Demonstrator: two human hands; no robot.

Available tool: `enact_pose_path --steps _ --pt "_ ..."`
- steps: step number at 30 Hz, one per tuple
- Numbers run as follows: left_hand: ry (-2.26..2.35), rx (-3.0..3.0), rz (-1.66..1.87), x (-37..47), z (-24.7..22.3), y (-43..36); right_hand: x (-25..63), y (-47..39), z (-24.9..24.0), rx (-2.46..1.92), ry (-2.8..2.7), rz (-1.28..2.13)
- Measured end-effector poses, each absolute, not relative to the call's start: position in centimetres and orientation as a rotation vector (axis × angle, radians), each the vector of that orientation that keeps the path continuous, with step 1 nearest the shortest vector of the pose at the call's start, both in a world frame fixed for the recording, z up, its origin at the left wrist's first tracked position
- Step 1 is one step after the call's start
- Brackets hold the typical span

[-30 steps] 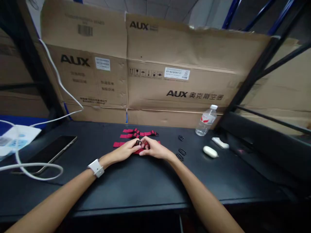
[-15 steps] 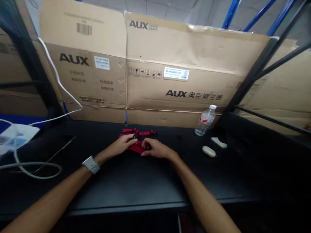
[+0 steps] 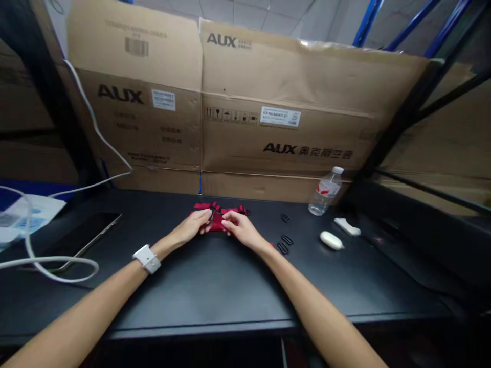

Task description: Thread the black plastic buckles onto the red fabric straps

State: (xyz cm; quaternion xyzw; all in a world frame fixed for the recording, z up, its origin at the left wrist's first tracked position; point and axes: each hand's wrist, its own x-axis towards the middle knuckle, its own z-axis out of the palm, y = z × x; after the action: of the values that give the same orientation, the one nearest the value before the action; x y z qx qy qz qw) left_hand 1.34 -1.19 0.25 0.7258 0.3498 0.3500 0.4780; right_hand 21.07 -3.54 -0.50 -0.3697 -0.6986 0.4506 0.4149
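Red webbing strap with black plastic fittings lies bunched near the middle of the black table. My left hand, with a pale watch on the wrist, grips its left side; thumb and fingers close near a black fitting. On the other side, my right hand pinches the red strap between thumb and fingers. Just beyond the hands, more strap with black buckles rests on the table. Which part each fingertip presses is partly hidden. To the right lie a loose black buckle piece and two black loops.
A clear water bottle stands at the back right, near a white oval object and a white piece. At left are a phone and a white cable. Cardboard walls the back.
My right hand's fingers have shifted up and inward on the red strap, closer to my left hand. The picture has darkened, and the loose black pieces show more clearly.
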Motion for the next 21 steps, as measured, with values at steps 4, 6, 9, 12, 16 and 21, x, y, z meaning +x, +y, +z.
enact_pose_path --steps 4,6,9,12,16,21 --pt "0.777 1.704 0.794 1.6 0.8 -1.7 21.2 -3.3 -0.6 -0.929 -1.752 1.129" --pt "0.766 1.682 0.788 1.6 0.9 -1.8 21.2 -3.2 -0.6 -0.925 -1.745 1.122" --pt "0.743 1.694 0.767 1.6 0.9 -1.7 21.2 -3.5 -0.4 -0.907 -1.759 1.131" --pt "0.685 1.697 0.684 1.6 0.7 -1.7 21.1 -3.9 0.2 -0.852 -1.833 1.143" --pt "0.636 1.670 0.623 1.8 0.2 -1.6 21.0 -4.2 0.6 -0.828 -1.850 1.103" --pt "0.713 1.700 0.647 2.0 -0.4 -1.5 21.0 -4.2 0.6 -0.828 -1.833 0.986"
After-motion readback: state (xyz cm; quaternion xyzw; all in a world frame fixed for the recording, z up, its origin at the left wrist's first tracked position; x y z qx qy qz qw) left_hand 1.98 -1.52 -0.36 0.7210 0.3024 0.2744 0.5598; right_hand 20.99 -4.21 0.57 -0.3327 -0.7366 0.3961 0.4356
